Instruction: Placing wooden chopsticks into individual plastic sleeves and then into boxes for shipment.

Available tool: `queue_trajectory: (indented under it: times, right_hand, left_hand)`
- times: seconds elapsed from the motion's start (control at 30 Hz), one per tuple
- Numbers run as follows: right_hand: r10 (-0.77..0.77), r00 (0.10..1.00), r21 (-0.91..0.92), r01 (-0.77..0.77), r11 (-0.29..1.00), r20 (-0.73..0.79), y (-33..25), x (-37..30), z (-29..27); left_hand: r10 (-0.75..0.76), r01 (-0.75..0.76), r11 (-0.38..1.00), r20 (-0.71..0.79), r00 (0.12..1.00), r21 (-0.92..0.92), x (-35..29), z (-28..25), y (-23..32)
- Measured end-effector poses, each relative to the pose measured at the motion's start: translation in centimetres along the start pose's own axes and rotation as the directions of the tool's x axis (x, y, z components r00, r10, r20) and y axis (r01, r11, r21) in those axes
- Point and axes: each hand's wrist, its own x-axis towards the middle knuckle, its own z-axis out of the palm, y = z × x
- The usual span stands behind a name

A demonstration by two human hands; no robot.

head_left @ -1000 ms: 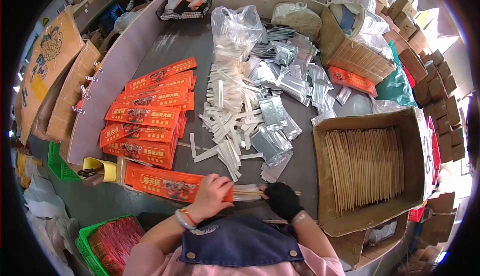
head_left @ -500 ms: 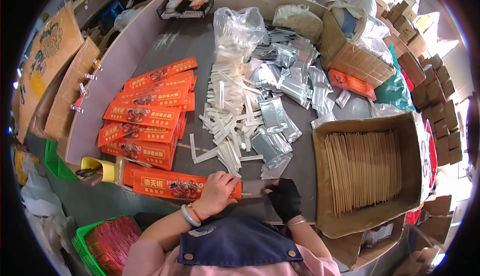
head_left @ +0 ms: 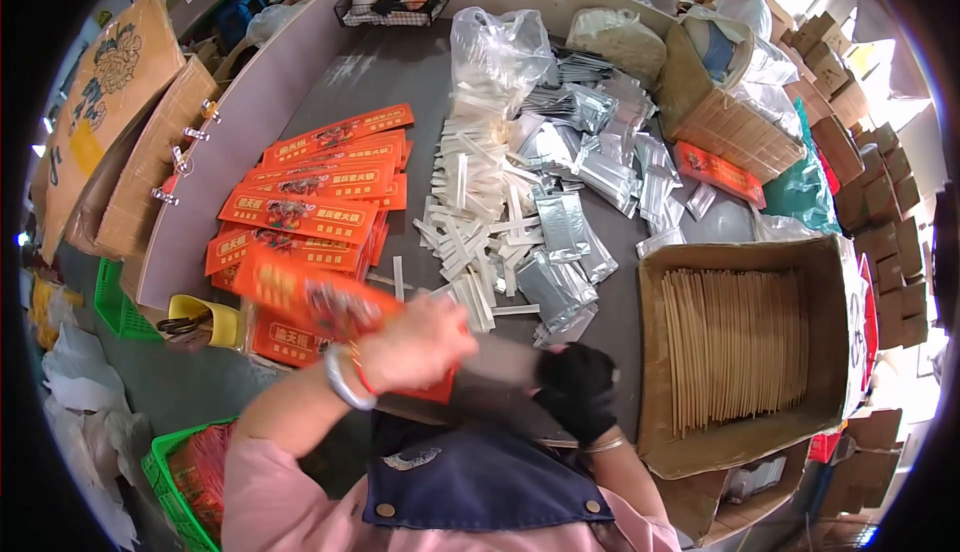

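My left hand (head_left: pixel 415 344), smeared by motion, grips a long orange-red printed paper packet (head_left: pixel 315 297), lifted and tilted over the others. Below it lies a stack of the same packets (head_left: pixel 285 340) at the table's near edge. A fanned heap of packets (head_left: pixel 300 214) spreads beyond, on the left. My right hand (head_left: pixel 578 392), in a black fingerless glove, is closed near the front edge; what its fingers hold is hidden. A pale blurred strip (head_left: pixel 500 360) stretches between the two hands; its kind cannot be made out.
White paper-wrapped strips (head_left: pixel 470 212) and silver foil sachets (head_left: pixel 565 227) are heaped mid-table. At right stands a carton of wooden chopsticks (head_left: pixel 735 352). A yellow cup with scissors (head_left: pixel 210 320) sits at the left edge, and a green crate (head_left: pixel 165 462) is below.
My left hand has risen and moved left, lifting an orange-red packet off the near stack. The right gloved hand has curled more closed. The whole view has shifted slightly.
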Motion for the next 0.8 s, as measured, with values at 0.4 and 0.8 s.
queue_trajectory:
  times: [0.4, 0.8]
  right_hand:
    - [0.033, 0.998, -0.097, -0.028, 0.995, 0.053, -0.4, -1.0, -0.6]
    - [-0.228, 0.968, 0.083, 0.220, 0.972, 0.106, -3.2, 1.0, 8.2]
  left_hand:
    - [-0.729, 0.649, 0.685, -0.300, 0.616, -0.332, -4.6, 11.0, 3.0]
    - [-0.676, 0.589, 0.692, -0.088, 0.732, -0.417, -4.9, 10.4, 1.9]
